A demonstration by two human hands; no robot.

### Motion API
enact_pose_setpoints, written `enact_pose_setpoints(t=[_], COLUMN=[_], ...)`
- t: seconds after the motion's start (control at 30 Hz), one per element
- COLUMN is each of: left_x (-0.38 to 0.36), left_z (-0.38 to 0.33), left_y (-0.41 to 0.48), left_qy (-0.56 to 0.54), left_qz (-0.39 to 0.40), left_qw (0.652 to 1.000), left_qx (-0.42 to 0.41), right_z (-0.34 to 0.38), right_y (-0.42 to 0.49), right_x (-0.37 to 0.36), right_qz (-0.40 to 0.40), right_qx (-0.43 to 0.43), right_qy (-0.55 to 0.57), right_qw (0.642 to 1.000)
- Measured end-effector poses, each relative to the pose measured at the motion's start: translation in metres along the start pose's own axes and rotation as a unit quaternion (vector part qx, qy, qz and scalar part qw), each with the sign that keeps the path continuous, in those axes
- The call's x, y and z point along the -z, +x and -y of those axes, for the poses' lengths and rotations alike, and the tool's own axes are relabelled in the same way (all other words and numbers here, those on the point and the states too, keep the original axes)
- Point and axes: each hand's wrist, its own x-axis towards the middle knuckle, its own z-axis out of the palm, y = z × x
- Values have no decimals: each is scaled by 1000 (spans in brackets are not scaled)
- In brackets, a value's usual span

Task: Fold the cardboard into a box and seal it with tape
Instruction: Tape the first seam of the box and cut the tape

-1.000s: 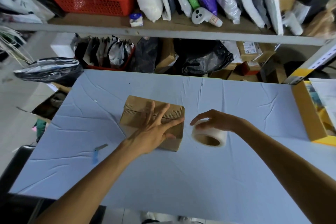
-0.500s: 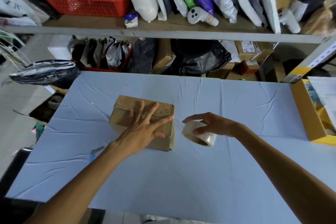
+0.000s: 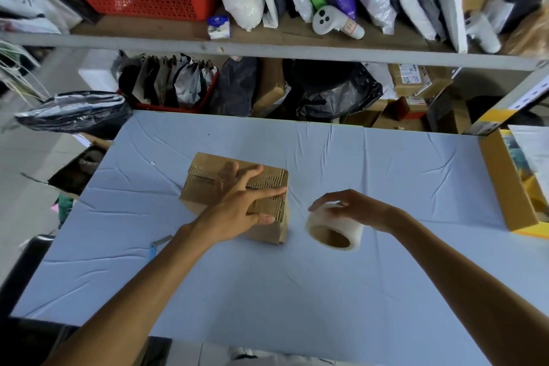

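Folded cardboard box (image 3: 205,175) left of centre on the blue table (image 3: 297,291), flaps closed. Flat on top, the left hand (image 3: 237,208), fingers straight and spread, pressing down. Just right of the box, a roll of tape (image 3: 353,232), tilted, gripped from above by the curled fingers of the right hand (image 3: 353,208). Touching the table or not, cannot tell.
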Motion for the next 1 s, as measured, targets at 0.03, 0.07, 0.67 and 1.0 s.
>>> enact_pose_setpoints(t=[0.03,0.07,0.67,1.0], left_x=[1,1,0,4], left_z=[-1,-1,-3,-1], left_y=[0,0,-2,2], left_qy=[2,0,-30,-16], left_qz=[0,0,-15,-24], left_qw=[1000,1000,999,1000], left_qx=[2,4,3,-2], right_z=[-1,-3,-12,-21], right_y=[-2,-4,-25,-8], right_x=[1,1,7,-10], right_qz=[7,14,-31,-96], right_qx=[9,19,1,-62], right_qy=[17,32,48,-54], right_qw=[1000,999,998,992])
